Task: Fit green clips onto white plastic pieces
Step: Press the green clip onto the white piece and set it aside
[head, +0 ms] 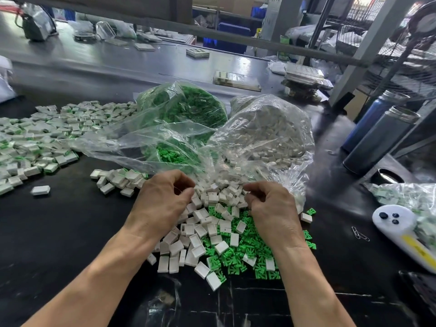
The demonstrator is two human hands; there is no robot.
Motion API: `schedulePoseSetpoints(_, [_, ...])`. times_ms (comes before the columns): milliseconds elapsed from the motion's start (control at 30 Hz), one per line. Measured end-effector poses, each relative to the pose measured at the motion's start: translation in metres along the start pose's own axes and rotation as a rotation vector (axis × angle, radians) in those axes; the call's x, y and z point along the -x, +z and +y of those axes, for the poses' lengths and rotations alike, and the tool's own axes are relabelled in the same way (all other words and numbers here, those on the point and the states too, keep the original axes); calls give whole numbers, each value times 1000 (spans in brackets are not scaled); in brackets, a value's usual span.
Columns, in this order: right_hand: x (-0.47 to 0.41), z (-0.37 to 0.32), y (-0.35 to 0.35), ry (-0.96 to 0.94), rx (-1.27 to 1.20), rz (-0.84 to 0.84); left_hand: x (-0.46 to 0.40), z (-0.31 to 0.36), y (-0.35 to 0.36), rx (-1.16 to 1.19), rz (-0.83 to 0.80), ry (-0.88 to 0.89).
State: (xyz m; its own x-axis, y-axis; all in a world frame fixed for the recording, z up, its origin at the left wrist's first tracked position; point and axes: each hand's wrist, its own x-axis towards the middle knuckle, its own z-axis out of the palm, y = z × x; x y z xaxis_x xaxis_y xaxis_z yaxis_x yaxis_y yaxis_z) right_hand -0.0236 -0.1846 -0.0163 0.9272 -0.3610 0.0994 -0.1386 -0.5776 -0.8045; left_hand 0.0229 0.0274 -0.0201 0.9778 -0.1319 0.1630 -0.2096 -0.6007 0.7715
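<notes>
A heap of loose white plastic pieces point(207, 230) lies on the black table in front of me, mixed with green clips point(238, 256) that spread to the right. Behind it, a clear bag of white pieces point(266, 138) lies open toward me, its contents spilling onto the heap. My left hand point(165, 197) and my right hand point(271, 206) hover over the heap with fingers curled, each seeming to pinch the thin film at the bag's mouth. Two clear bags of green clips point(188, 107) sit behind. Finished white pieces with green clips point(47, 138) cover the table's left.
Two dark metal bottles point(377, 140) stand at the right. A white tool with dark buttons point(396, 223) and a bag of parts point(410, 197) lie at the right edge, paper clips point(359, 233) beside them. Stacks of trays point(304, 79) sit on the grey surface behind.
</notes>
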Motion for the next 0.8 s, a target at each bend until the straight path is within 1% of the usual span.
schedulePoseSetpoints(367, [7, -5, 9, -52, -247, -32, 7, 9, 16, 451, -68, -39])
schedulePoseSetpoints(467, [8, -7, 12, -40, -292, -41, 8, 10, 21, 521, -65, -29])
schedulePoseSetpoints(600, [9, -7, 15, -30, -331, -96, 9, 12, 22, 578, -59, -2])
schedulePoseSetpoints(700, [8, -8, 15, -37, -425, -105, 8, 13, 22, 601, -29, 7])
schedulePoseSetpoints(800, [9, -9, 15, -56, -513, -112, 8, 16, 22, 683, -37, -11])
